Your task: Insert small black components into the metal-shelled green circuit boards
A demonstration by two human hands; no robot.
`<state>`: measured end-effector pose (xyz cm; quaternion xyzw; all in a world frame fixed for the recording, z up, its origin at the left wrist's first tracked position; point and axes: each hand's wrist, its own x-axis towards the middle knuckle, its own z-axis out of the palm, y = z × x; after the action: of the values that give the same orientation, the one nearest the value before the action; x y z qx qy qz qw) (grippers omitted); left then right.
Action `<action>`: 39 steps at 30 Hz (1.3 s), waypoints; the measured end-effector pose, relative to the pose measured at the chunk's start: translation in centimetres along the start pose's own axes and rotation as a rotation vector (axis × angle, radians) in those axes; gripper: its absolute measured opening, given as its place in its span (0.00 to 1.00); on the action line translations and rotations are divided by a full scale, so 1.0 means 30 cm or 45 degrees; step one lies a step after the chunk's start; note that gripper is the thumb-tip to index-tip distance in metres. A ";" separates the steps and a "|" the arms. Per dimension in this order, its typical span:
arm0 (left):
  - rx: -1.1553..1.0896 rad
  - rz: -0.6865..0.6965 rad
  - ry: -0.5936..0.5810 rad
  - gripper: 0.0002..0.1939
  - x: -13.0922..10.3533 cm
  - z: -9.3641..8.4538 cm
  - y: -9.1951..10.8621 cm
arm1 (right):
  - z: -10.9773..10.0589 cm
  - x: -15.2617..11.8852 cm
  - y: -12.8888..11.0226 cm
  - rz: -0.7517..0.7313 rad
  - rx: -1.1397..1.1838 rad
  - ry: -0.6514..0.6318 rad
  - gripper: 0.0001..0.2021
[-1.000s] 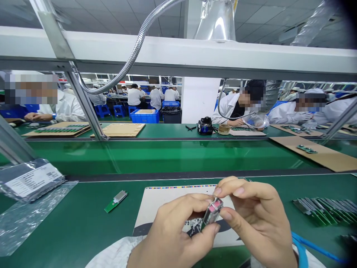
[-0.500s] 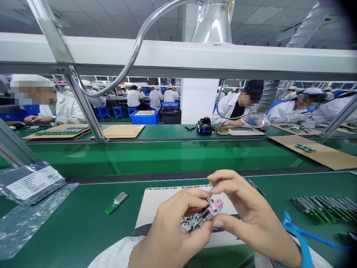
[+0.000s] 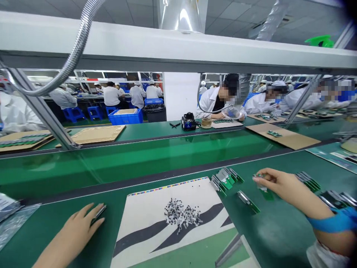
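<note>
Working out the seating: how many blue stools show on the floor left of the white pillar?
3: the left stool, nearest the slanted post; the middle stool; and the right stool, partly behind the blue crate. More may be hidden.

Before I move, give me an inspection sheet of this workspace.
Surface: green bench top, bearing a white, black and green printed sheet.
Things: flat green circuit boards with silver metal parts right of the sheet.
Clutter: tiny black-and-white pieces heaped on the sheet; clear plastic bag at left.
Hands: left hand around a slim silver part; right hand pinching a small green piece.
Cables: nothing seen loose nearby.
Surroundings: white-coated people opposite.
</note>
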<state>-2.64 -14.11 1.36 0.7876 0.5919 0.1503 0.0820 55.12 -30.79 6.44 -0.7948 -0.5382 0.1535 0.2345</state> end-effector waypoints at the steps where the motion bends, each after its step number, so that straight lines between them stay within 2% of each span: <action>1: 0.030 -0.039 -0.082 0.26 -0.012 0.013 -0.053 | 0.017 0.010 0.029 0.027 -0.028 -0.034 0.13; 2: 0.044 -0.048 -0.103 0.27 -0.026 0.020 -0.085 | 0.039 0.019 0.050 0.047 -0.057 -0.066 0.11; 4: 0.070 -0.088 -0.141 0.27 -0.053 0.016 -0.090 | 0.089 0.034 0.076 0.069 -0.115 -0.121 0.08; 7: 0.103 -0.126 -0.150 0.26 -0.064 -0.012 -0.016 | 0.140 0.047 0.092 0.058 -0.188 -0.156 0.07; 9: 0.138 -0.128 -0.136 0.27 -0.052 -0.032 0.034 | 0.145 0.049 0.089 0.025 -0.235 -0.134 0.07; 11: 0.146 -0.194 -0.136 0.29 -0.031 -0.050 0.069 | 0.135 0.042 0.063 -0.038 -0.280 -0.078 0.08; 13: 0.072 -0.275 -0.132 0.31 -0.007 -0.073 0.104 | 0.131 0.025 0.001 -0.158 -0.312 -0.028 0.09; 16: -0.272 -0.267 -0.122 0.32 0.025 -0.122 0.204 | 0.178 -0.004 -0.149 -0.486 -0.308 -0.087 0.05; 20: -0.990 -0.115 -0.263 0.27 0.033 -0.201 0.432 | 0.324 0.005 -0.333 -0.872 -0.285 -0.358 0.05; 23: -1.457 0.021 -0.297 0.19 0.025 -0.233 0.592 | 0.417 0.053 -0.378 -1.010 -0.251 -0.482 0.06; 26: -1.838 0.069 -0.370 0.16 0.032 -0.228 0.686 | 0.458 0.096 -0.364 -1.085 -0.194 -0.562 0.09; 31: -2.141 -0.085 -0.380 0.15 0.063 -0.205 0.729 | 0.470 0.100 -0.333 -1.111 -0.128 -0.558 0.09; 35: -2.207 -0.205 -0.343 0.14 0.065 -0.204 0.725 | 0.484 0.080 -0.326 -1.094 -0.049 -0.479 0.10; 39: -2.247 -0.260 -0.387 0.11 0.047 -0.190 0.725 | 0.468 0.061 -0.340 -1.037 0.125 -0.347 0.11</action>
<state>15.58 -19.25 13.59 0.3932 0.3113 0.4362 0.7471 40.86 -23.00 0.12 -0.4780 -0.8260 0.1775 0.2404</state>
